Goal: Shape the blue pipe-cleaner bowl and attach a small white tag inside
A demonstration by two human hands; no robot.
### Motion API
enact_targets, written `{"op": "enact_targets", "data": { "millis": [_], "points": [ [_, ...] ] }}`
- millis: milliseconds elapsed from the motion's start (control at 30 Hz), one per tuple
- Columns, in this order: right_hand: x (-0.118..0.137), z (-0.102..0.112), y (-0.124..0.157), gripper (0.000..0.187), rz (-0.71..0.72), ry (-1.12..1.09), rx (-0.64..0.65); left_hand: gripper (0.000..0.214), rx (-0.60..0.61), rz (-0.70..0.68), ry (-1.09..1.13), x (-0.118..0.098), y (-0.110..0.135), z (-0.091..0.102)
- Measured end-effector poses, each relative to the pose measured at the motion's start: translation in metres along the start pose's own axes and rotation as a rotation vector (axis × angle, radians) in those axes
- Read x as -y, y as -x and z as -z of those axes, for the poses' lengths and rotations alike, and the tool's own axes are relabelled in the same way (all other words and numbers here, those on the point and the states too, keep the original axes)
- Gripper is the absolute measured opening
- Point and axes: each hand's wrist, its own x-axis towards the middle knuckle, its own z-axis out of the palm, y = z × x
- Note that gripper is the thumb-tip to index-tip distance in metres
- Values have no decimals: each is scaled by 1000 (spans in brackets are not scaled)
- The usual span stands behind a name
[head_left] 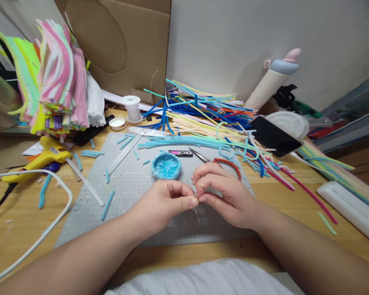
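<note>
My left hand [164, 203] and my right hand [229, 194] meet over the cutting mat [89, 217], thumbs and forefingers pinched together. Between the fingertips is a thin, pale wire-like strand [198, 216], its end dangling below; most of it is hidden by the fingers. Just beyond my left hand sits a small round blue fuzzy bowl [166, 166], hollow side up. Scissors with red handles [229, 162] lie behind my right hand, partly covered by it. A small black-and-pink labelled piece [181, 153] rests between the bowl and the scissors.
Cut blue pipe cleaner pieces [108, 205] are scattered leftward. A yellow glue gun [38, 159] with a clear stick lies at left, near a white cable [68, 192]. Loose pipe cleaners [199, 112] pile at the back, beside a spool [133, 108]. A phone [275, 135] leans at right.
</note>
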Motion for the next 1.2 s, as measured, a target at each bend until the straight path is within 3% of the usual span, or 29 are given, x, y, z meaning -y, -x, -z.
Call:
{"op": "enact_targets", "data": {
  "millis": [467,633,833,1000,1200],
  "points": [
    [0,-6,-1,14,6,-38,-47,32,20,-3,28,0,-1,-2],
    [-2,-7,-1,7,-21,-89,-87,28,14,-22,42,-1,-1,-1],
    [0,-11,3,14,-220,-274,-263,20,-131,-178,96,-7,1,-2],
    [12,-21,0,27,-540,-547,-106,18,-201,-263,91,-6,1,-4],
    [17,-29,-3,26,-682,-933,-82,18,-182,-247,216,0,1,-9]
  ]
}}
